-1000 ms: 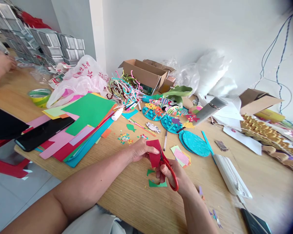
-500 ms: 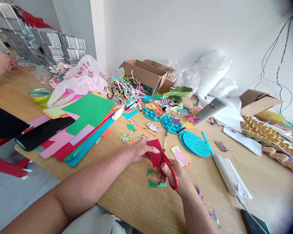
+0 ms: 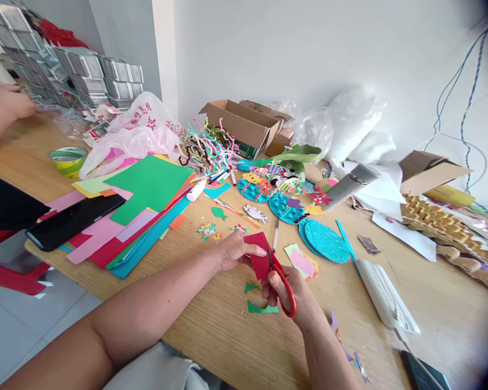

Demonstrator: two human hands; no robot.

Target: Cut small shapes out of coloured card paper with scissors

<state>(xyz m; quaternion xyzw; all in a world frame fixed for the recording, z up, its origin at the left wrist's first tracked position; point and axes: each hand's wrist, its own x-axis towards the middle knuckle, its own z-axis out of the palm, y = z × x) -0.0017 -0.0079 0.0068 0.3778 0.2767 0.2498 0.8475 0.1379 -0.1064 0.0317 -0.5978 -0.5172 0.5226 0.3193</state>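
Note:
Pinched in my left hand (image 3: 232,251) is a piece of red paper (image 3: 257,242), its thumb lying across the front. My right hand (image 3: 295,292) grips red-handled scissors (image 3: 289,297), with the blades at the paper's right side. Part of the paper is hidden behind my fingers and the blades. Green paper scraps (image 3: 262,307) lie on the table just below my hands. To the left are tiny coloured paper bits (image 3: 207,231) and a green paper fish (image 3: 219,213). A pen (image 3: 276,234) lies just beyond the red paper.
Stacked coloured paper (image 3: 154,184) and a black phone (image 3: 75,221) lie left. Blue ovals (image 3: 327,241), small paper sheets (image 3: 302,262) and a white power strip (image 3: 386,294) are on the right. Pipe cleaners (image 3: 207,149) and cardboard boxes (image 3: 239,122) stand behind. Another person's hand (image 3: 14,101) is at far left.
My hands, the red paper and the scissors stay almost in place. At the far left, the other person's hand has shifted and shows further into view.

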